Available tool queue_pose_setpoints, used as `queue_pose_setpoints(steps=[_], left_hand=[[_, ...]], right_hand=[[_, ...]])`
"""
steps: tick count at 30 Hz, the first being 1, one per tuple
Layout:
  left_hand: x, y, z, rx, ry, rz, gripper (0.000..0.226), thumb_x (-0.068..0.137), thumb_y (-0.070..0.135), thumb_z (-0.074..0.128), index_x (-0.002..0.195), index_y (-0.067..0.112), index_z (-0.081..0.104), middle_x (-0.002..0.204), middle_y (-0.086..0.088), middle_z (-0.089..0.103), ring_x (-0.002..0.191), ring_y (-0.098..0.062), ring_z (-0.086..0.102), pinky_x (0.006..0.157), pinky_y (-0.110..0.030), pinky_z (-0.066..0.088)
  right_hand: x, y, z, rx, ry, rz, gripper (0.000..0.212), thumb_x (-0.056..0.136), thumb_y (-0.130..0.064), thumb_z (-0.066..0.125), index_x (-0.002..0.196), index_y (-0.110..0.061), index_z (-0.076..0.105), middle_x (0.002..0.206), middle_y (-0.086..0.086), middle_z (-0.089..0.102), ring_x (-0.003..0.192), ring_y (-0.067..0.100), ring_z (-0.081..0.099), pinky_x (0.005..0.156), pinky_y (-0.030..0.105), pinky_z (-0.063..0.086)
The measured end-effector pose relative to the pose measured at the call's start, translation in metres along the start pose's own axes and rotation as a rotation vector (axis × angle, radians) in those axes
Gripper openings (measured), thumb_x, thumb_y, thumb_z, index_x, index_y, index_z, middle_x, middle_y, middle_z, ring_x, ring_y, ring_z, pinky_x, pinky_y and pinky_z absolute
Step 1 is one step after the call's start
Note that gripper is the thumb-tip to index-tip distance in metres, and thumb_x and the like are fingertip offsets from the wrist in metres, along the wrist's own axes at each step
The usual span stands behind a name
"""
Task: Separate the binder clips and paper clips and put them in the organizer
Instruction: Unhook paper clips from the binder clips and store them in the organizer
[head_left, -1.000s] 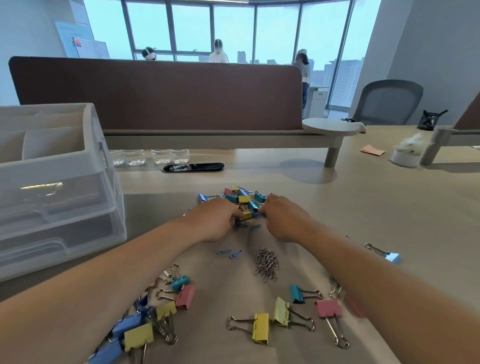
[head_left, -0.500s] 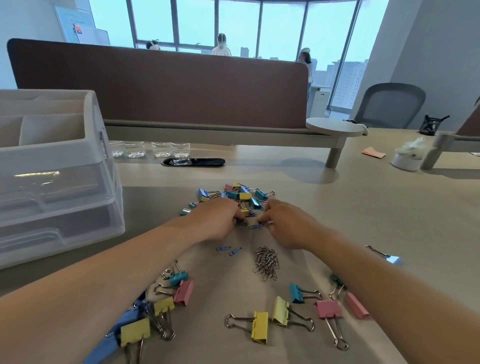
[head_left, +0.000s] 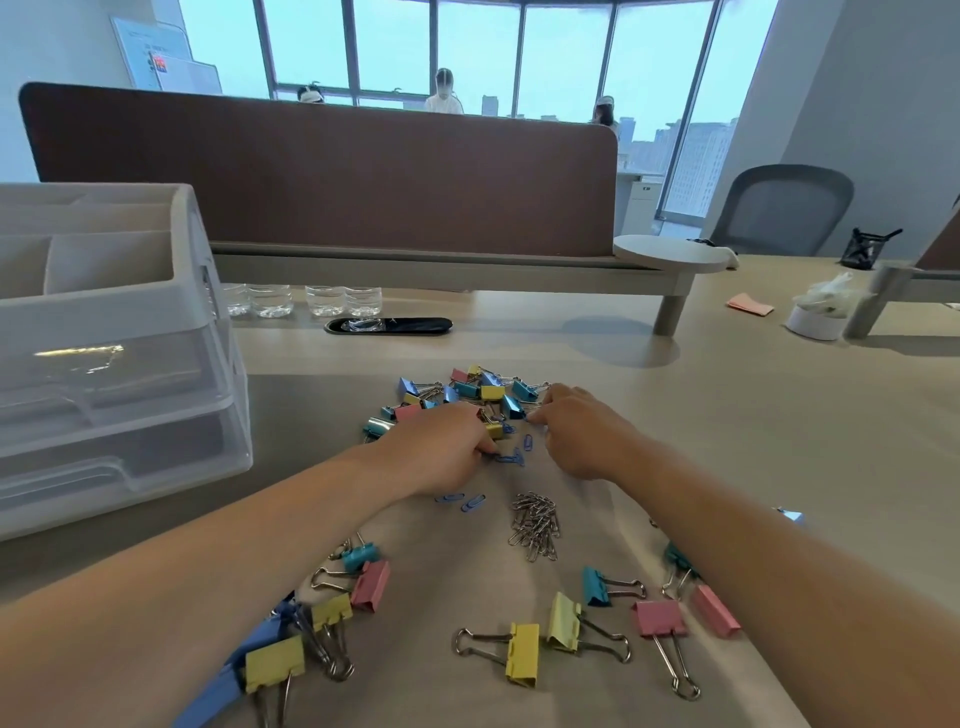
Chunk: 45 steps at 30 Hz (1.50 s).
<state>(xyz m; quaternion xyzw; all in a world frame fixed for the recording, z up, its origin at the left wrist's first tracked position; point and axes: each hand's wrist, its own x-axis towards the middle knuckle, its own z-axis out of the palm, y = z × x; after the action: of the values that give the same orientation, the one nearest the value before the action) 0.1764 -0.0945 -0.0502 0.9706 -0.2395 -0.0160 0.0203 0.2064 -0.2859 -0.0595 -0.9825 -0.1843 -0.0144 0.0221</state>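
Translucent white plastic organizer (head_left: 119, 364), two drawers under an open divided tray, stood at the left of the beige desk (head_left: 779, 415). Both hands reached the far mixed pile of coloured binder clips (head_left: 467, 392). The left hand (head_left: 441, 452) and the right hand (head_left: 582, 436) had fingers curled, tips down among small blue paper clips (head_left: 514, 457); whether either pinched one, I cannot tell. Six binder clips showed near right, the yellow binder clip (head_left: 522, 657) pointing its wire handles left. One heap of silver paper clips (head_left: 535, 525) ran lengthwise away from the person. A pair of blue clips (head_left: 462, 501) lay just left of it.
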Motion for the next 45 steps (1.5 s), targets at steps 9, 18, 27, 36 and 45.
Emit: queue_pose_setpoints(steps=[9,18,27,36,45], left_hand=[[-0.001,0.003,0.000,-0.008,0.017,0.017,0.038,0.101,0.019,0.040,0.132,0.028,0.060,0.129,-0.005,0.052,0.109,-0.023,0.054,0.074,-0.027,0.039],[0.000,0.010,0.002,-0.040,0.005,0.021,0.037,0.100,0.016,0.045,0.132,0.024,0.060,0.129,-0.002,0.052,0.110,-0.020,0.053,0.073,-0.023,0.030],[-0.003,0.011,0.002,-0.075,0.010,-0.007,0.040,0.095,0.007,0.043,0.124,0.022,0.064,0.117,-0.003,0.062,0.101,-0.021,0.061,0.067,-0.027,0.040],[-0.002,0.023,0.005,0.035,-0.009,0.173,0.050,0.096,0.006,0.046,0.143,0.022,0.048,0.137,-0.003,0.043,0.119,-0.023,0.047,0.094,-0.031,0.042],[-0.016,0.021,0.000,-0.010,-0.001,0.187,0.041,0.101,0.013,0.043,0.139,0.023,0.054,0.140,0.001,0.047,0.123,-0.020,0.047,0.095,-0.024,0.036]], right_hand=[[-0.014,0.003,0.002,-0.019,0.021,-0.051,0.043,0.097,-0.011,0.047,0.134,-0.029,0.060,0.116,-0.005,0.047,0.106,0.017,0.042,0.091,0.033,0.044],[-0.038,-0.008,-0.010,0.010,-0.033,-0.166,0.037,0.100,-0.015,0.045,0.130,-0.025,0.064,0.132,-0.008,0.054,0.121,0.016,0.044,0.105,0.035,0.039],[-0.036,0.017,-0.012,0.116,0.088,0.158,0.043,0.093,-0.003,0.042,0.126,-0.016,0.066,0.132,0.004,0.060,0.120,0.021,0.055,0.104,0.032,0.045],[-0.035,0.026,-0.007,0.063,0.003,0.179,0.042,0.094,-0.006,0.044,0.131,-0.016,0.062,0.139,0.006,0.055,0.127,0.024,0.052,0.102,0.028,0.041],[-0.043,-0.005,-0.009,0.090,-0.076,0.029,0.041,0.095,-0.009,0.045,0.131,-0.021,0.063,0.130,0.002,0.057,0.118,0.020,0.055,0.101,0.030,0.045]])
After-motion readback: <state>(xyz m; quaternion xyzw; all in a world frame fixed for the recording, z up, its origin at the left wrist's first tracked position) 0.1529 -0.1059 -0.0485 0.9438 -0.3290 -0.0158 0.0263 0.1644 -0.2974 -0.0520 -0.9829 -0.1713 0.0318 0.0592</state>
